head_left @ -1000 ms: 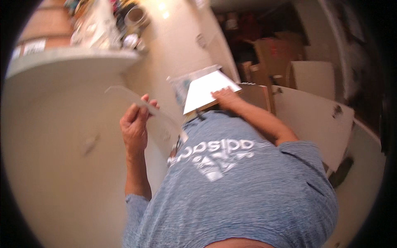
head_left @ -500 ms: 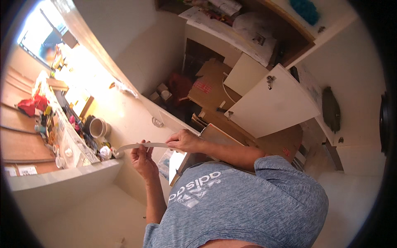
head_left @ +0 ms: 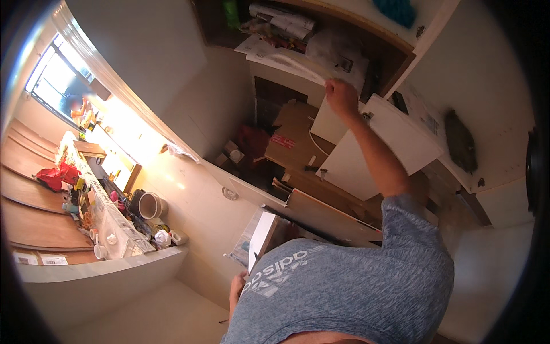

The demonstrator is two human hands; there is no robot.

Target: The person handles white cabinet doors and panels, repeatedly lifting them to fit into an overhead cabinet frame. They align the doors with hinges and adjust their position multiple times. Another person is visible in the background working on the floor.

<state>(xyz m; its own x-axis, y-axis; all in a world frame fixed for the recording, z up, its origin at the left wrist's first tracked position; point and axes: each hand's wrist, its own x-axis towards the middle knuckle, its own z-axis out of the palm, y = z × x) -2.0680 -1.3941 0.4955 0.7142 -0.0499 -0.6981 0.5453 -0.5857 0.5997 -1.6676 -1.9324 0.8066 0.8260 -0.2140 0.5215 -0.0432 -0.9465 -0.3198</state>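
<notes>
My right hand (head_left: 342, 97) is raised at the front of the open shelf, its fingers closed. A pale, slightly blurred strip (head_left: 303, 67) runs leftward from it along the shelf edge. Low beside my torso is my left hand (head_left: 236, 286), near the lower end of a white panel (head_left: 261, 235). My shirt hides part of that hand, and whether it holds anything is not visible. Below my right forearm stands a white cabinet door (head_left: 378, 152) with metal hinges.
Rolled papers (head_left: 283, 20) and a plastic bag (head_left: 338, 49) lie on the shelf. Brown cardboard (head_left: 295, 132) leans in the recess beneath. A bucket (head_left: 152, 205) and mixed clutter line the ledge at left. Further right, a dark green object (head_left: 460, 142) rests against a white surface.
Both hands held the pale strip together at the middle left. My right hand has since gone up and right to the shelf. My left hand has let go of the strip and dropped beside my torso.
</notes>
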